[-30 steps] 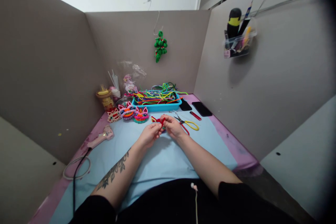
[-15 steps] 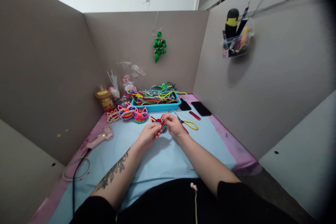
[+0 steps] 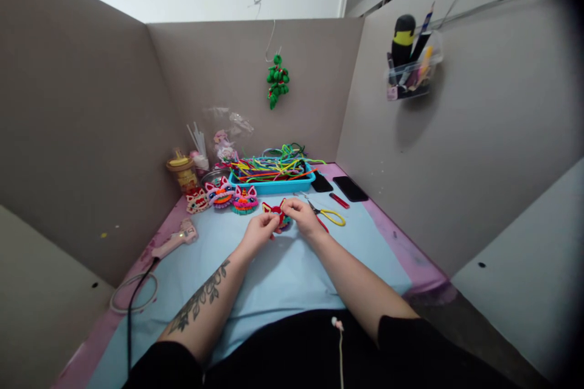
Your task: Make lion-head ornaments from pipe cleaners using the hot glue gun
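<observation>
In the head view, we have the red mask (image 3: 277,211) between our two hands, over the counter (image 3: 305,276) and in front of the blue tray (image 3: 274,187). Our left hand (image 3: 262,231) pinches its lower left edge, thumb and fingers close together; our right hand (image 3: 298,216) pinches near its right ear, though we cannot tell just what lies between those fingertips. Measured against the three masks (image 3: 220,194) at the left, we judge this one well along: two ears, a red face and some teal-and-purple fringe show in place. What is left we cannot tell, since our fingers cover part of it. The ears point up and away from us, toward the tray, with the fringe at the lower right. Its long axis seems to run crosswise, dipping a little to the right, but its covered edges leave that unsure.
</observation>
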`<state>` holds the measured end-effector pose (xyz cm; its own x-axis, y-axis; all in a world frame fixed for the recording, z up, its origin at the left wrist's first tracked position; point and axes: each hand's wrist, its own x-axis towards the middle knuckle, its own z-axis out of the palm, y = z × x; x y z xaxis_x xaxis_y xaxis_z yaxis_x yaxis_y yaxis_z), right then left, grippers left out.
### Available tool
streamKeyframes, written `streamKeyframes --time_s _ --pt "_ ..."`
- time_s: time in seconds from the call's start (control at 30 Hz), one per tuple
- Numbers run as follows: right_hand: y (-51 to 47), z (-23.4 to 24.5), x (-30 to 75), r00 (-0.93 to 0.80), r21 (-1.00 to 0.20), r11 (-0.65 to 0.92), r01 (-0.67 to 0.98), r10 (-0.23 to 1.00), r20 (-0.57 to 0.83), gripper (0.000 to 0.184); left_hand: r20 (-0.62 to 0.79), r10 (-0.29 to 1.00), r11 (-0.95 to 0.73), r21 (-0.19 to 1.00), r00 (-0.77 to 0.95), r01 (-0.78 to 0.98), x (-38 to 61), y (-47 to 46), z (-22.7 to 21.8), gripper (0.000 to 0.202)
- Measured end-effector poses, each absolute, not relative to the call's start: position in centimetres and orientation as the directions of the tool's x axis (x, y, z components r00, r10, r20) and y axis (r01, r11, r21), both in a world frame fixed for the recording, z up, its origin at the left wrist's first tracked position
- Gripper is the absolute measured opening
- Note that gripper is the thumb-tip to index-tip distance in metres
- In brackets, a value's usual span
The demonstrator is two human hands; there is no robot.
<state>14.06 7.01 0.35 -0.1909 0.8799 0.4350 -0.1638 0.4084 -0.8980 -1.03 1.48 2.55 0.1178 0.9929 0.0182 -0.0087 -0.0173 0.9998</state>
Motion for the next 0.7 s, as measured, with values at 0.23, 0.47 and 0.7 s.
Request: streamKeyframes --time_s 0.23,0.47,0.7 --pt "7.6 0.0 14.3 -0.217 -0.935 0.284 -0.212 0.919 0.328 0.019 -0.124 0.971 0.15 0.981 0.203 -0.119 -1.7 1.7 2.2 0.037" --pt "7.6 -0.2 14.4 -0.267 -0.929 0.325 -0.177 0.893 0.363 0.02 -0.052 0.978 0.047 0.999 0.2 0.028 -1.2 1.6 1.9 0.032" --pt "7.3 0.1 14.3 -0.273 -0.932 0.316 -0.178 0.894 0.355 0.018 0.092 0.987 -0.118 0.971 0.131 0.208 -1.2 2.0 1.4 0.032"
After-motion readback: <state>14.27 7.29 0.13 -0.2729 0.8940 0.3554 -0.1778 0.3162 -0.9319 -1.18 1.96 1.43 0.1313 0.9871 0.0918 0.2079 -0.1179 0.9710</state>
